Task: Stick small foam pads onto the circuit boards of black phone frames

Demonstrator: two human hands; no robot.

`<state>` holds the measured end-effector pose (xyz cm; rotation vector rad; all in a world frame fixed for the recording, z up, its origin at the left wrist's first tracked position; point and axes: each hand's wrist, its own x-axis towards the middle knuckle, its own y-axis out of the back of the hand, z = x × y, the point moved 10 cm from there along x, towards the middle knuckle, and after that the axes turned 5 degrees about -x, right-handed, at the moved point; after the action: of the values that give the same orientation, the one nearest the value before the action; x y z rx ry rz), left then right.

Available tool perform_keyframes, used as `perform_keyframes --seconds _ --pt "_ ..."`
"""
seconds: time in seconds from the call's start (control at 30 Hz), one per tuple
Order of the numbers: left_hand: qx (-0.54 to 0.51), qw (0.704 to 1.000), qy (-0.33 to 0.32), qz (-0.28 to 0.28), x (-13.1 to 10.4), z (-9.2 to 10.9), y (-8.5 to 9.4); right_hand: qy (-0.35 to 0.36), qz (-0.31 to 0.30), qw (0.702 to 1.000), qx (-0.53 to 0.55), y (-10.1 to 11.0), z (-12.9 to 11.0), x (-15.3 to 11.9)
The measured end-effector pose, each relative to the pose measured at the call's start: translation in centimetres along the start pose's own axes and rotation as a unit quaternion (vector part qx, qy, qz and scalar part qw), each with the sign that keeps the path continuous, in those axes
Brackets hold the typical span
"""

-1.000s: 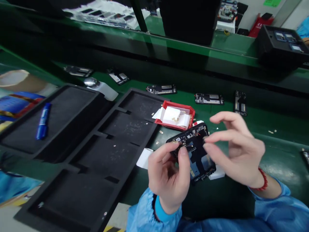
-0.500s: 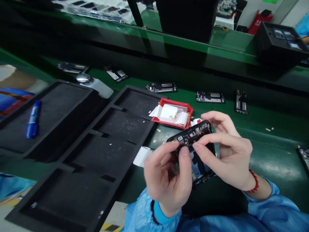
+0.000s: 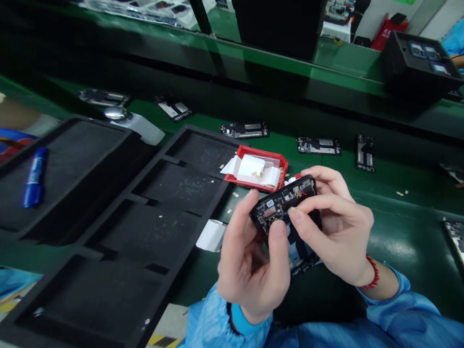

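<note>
Between both hands I hold an opened phone [image 3: 288, 198], tilted, its circuit board and small parts facing me. My left hand [image 3: 253, 261] grips its left end, the thumb on the inner face and the index finger raised at the top left corner. With my right hand [image 3: 335, 227] I steady the right side; its thumb and index finger are pinched together over the board, and whatever may be between them is too small to make out. Just behind the phone sits a red bin [image 3: 232, 179] holding white backing paper [image 3: 252, 166].
Several opened phones, one of them a phone [image 3: 319, 146], lie along the back of the green bench [image 3: 391, 217]. A black foam tray [image 3: 145, 251] fills the left, beside a black block [image 3: 83, 145] with a blue marker [image 3: 35, 176]. White paper [image 3: 211, 235] lies near my left hand.
My left index finger has lifted off the board to the phone's corner, uncovering more of the board. A blurred dark item has appeared at the far right edge. The view has shifted slightly.
</note>
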<state>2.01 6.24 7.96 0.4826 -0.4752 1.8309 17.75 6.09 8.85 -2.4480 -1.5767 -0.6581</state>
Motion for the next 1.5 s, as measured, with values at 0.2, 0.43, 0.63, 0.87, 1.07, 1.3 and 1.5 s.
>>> perform_keyframes --seconds 0.2,0.43,0.63,0.87,1.07,1.3,1.5 --pt "0.063 0.998 -0.003 0.016 0.1 0.1 0.1 0.018 0.007 0.999 -0.032 0.3 -0.5 -0.3" --pt "0.067 0.997 -0.016 0.023 0.0 0.1 0.2 0.051 -0.011 0.997 -0.055 0.6 -1.2 -1.0" --pt "0.057 0.998 -0.017 0.020 0.1 0.1 0.2 0.056 -0.013 0.997 -0.042 0.6 -1.2 -1.1" --pt "0.048 0.998 -0.011 0.026 0.2 0.2 0.0 0.074 -0.005 0.996 -0.046 0.4 -1.6 -1.0" --pt "0.071 0.996 0.046 0.035 0.6 -1.2 0.3 0.135 -0.027 0.982 -0.132 0.0 -1.5 -1.1" --pt "0.114 0.983 0.136 0.042 0.8 -5.6 0.6 -0.057 -0.172 0.983 -0.015 -2.1 4.7 -2.7" --pt "-0.064 0.978 0.163 -0.115 -0.2 -8.4 -3.0 -0.006 -0.027 0.979 -0.203 9.7 9.1 4.1"
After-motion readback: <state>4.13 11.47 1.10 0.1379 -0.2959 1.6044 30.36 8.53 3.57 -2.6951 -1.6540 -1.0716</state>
